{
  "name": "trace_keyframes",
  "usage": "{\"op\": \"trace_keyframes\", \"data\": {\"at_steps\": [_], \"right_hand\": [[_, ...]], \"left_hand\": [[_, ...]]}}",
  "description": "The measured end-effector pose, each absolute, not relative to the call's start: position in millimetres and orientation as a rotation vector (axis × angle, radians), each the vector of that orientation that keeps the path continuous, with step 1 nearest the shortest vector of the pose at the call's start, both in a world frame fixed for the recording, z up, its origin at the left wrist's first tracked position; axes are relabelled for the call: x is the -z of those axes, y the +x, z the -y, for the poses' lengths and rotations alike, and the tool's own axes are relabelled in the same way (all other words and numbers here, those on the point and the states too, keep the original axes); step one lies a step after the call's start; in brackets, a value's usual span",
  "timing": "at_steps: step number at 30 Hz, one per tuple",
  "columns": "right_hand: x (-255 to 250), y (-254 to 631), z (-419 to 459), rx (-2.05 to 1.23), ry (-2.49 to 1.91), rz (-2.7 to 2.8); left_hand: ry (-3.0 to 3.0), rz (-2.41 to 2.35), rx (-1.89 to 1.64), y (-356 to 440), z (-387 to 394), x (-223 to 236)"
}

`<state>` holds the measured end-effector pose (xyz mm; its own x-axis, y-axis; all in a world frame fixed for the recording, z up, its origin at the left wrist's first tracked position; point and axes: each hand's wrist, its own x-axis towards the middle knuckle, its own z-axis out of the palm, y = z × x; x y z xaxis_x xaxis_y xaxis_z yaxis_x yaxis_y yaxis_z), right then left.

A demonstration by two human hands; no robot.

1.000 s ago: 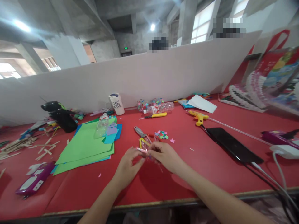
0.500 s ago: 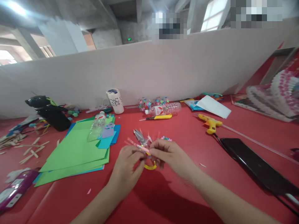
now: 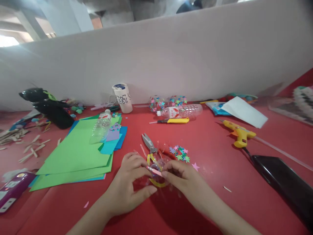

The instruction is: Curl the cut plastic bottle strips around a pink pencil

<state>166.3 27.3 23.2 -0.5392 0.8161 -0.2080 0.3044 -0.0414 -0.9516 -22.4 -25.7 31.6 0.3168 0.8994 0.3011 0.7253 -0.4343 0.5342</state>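
In the middle, both hands are at a clear, shiny plastic piece (image 3: 156,167) with a pink strip (image 3: 155,171) across it. The thumb and fingers of my right hand (image 3: 179,176) pinch the strip's right end. My left hand (image 3: 132,184) curls its fingers around the left side, its thumb spread lower down; part of the plastic is hidden by the fingers. Beneath them lie scissors (image 3: 149,143) with yellow and red handles, grey blades pointing away from me. Small coloured paper stars (image 3: 180,152) lie just beyond my right hand.
Green paper sheets (image 3: 75,150) with a clear bottle (image 3: 100,127) lie on the left. Behind are a white cup (image 3: 122,99), a lying bottle (image 3: 183,112) and a yellow cutter (image 3: 177,121). A yellow glue gun (image 3: 241,133) and black case (image 3: 281,182) are right.
My view has tipped downward. The hands have moved apart a little, the left thumb spreading away from its fingers, and more of the scissors and stars shows.
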Motion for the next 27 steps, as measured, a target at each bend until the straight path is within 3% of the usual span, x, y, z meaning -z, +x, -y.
{"op": "trace_keyframes", "data": {"at_steps": [8, 12, 16, 27], "right_hand": [[-20, 167, -26, -1.383, -1.187, 1.913], [-23, 164, -24, -1.244, -1.142, 1.959], [-27, 159, -23, -1.240, -1.127, 1.910], [-21, 157, -14, -0.885, -0.962, 2.144]], "left_hand": [[1.967, -1.719, -1.462, -28, 40, -40], [1.843, -1.449, -1.197, -7, 49, -42], [1.304, -1.463, -1.026, 6, 43, -29], [0.887, -1.307, -1.052, 10, 34, -17]]}}
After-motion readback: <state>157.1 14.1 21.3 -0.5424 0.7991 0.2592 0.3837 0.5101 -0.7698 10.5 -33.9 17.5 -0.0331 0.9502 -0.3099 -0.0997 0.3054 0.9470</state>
